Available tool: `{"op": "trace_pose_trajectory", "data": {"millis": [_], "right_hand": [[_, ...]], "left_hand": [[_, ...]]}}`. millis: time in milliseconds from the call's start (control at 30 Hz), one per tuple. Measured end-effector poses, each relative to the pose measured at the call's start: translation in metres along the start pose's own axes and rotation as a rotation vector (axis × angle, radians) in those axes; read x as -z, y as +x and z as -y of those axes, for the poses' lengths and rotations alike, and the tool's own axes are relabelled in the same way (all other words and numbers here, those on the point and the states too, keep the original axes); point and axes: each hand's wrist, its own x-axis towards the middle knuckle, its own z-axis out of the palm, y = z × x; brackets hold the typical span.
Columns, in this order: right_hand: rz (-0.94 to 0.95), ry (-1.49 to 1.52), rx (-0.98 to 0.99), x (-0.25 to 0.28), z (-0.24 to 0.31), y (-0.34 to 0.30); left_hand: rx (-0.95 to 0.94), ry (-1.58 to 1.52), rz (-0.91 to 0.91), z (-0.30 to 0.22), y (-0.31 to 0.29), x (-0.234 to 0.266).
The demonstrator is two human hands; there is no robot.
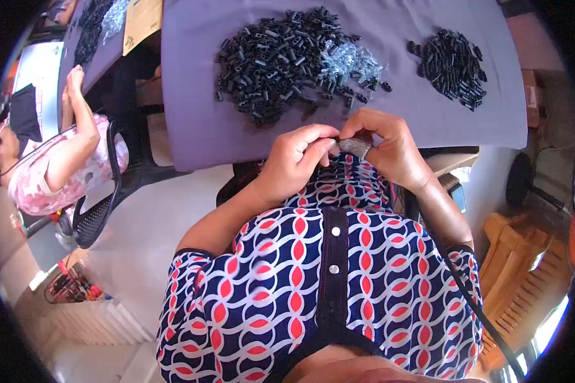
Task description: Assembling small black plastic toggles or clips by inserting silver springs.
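My left hand (295, 158) and my right hand (395, 148) meet at the table's near edge, in front of my body. Both are closed in a pinch, fingertips together. Whatever small thing lies between them is mostly covered by the fingers; only a dark bit shows. A grey, tape-like wrapping (355, 147) sits by the right thumb. Just beyond the hands, a large heap of small black tubular plastic parts (268, 67) spreads over the cloth. Small clear pieces (350, 62) lie piled against its right side. Farther right is a smaller heap of black parts (452, 67).
A grey-purple cloth (204, 137) covers the table. At left, another person (64, 150) sits on a black mesh chair (105, 191) by a second table with similar heaps and a brown paper piece (142, 24). A wooden chair (517, 281) stands at my right.
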Motion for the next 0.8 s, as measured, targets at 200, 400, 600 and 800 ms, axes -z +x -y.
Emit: {"op": "trace_pose_trajectory", "data": {"millis": [200, 400, 600, 800], "right_hand": [[0.143, 0.719, -0.214, -0.007, -0.001, -0.001], [0.263, 0.755, -0.254, -0.008, 0.001, -0.003], [0.246, 0.728, -0.232, -0.009, -0.003, -0.004], [0.000, 0.392, -0.167, 0.004, 0.000, -0.005]], "left_hand": [[0.239, -0.214, 0.329, -0.014, -0.003, 0.011], [0.303, -0.255, 0.447, -0.014, -0.008, 0.013], [0.270, -0.229, 0.430, -0.014, -0.008, 0.017], [0.248, -0.345, 0.242, -0.008, -0.008, 0.016]]}}
